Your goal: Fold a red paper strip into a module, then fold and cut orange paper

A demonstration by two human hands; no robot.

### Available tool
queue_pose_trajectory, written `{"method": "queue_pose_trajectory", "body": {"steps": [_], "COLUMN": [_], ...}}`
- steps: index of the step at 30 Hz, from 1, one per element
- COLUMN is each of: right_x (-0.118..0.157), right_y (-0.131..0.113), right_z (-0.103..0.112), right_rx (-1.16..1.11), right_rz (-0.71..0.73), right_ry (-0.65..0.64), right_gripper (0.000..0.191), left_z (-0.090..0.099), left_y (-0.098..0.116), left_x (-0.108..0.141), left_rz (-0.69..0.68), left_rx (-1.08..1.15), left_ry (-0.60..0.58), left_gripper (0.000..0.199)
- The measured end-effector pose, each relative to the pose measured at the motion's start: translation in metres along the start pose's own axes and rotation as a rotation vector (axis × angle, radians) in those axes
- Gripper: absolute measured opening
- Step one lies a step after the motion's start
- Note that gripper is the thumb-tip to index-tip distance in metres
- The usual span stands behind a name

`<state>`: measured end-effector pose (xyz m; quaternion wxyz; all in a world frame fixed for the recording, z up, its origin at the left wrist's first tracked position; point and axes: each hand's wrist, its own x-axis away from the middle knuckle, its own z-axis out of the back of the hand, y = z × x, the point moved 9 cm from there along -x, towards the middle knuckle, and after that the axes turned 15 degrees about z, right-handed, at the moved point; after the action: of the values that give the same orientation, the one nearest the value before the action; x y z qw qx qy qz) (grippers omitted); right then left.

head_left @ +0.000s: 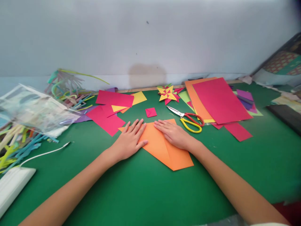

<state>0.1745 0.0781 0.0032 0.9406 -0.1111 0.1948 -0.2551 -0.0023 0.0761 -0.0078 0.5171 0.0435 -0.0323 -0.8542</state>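
Note:
An orange sheet of paper (162,149), folded over on itself, lies on the green table (131,194) in front of me. My left hand (130,139) presses flat on its left part, fingers spread. On the upper right part rests my right hand (172,133), fingers stretched out and fairly close together, palm down. Just beyond the sheet sits a small folded pink paper square (150,112). Scissors (188,119) with one red and one yellow handle lie beside my right hand, blades pointing left and away.
Red paper pieces (115,99) lie at back left, a red sheet (221,100) over orange at back right. A yellow and red paper star (168,94) stands near the wall. Paper strips (14,147), a clear plastic bag (39,108) and a white power strip (16,182) line the left.

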Motion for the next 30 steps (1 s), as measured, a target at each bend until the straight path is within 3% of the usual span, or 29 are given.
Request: {"method": "queue_pose_trajectory", "body": {"steps": [8, 14, 17, 20, 22, 24, 30], "right_x": [-0.001, 0.0, 0.0, 0.0, 0.0, 0.0, 0.0], "right_y": [-0.001, -0.001, -0.001, -0.001, -0.001, 0.0, 0.0], "right_z": [-0.001, 0.0, 0.0, 0.0, -0.001, -0.002, -0.003], "right_rx": [0.03, 0.024, 0.025, 0.021, 0.02, 0.022, 0.038], "right_rz": [-0.002, -0.002, -0.009, -0.01, -0.004, -0.001, -0.006], "right_ry": [-0.032, -0.022, -0.029, -0.032, -0.031, -0.037, -0.065], "right_gripper": [0.061, 0.063, 0.062, 0.062, 0.062, 0.062, 0.061], "left_z": [0.01, 0.037, 0.04, 0.024, 0.016, 0.014, 0.023], "left_y": [-0.052, -0.093, -0.08, -0.044, -0.031, -0.032, -0.066], "left_x": [0.02, 0.024, 0.025, 0.033, 0.04, 0.046, 0.06], "left_rz": [0.244, 0.352, 0.263, 0.021, -0.048, -0.041, 0.033], "left_rx": [-0.046, -0.071, -0.055, -0.077, -0.094, -0.112, -0.177], "left_ry": [0.105, 0.269, 0.252, 0.081, 0.012, -0.009, 0.044], "left_gripper": [0.069, 0.067, 0.064, 0.066, 0.07, 0.07, 0.071]}}
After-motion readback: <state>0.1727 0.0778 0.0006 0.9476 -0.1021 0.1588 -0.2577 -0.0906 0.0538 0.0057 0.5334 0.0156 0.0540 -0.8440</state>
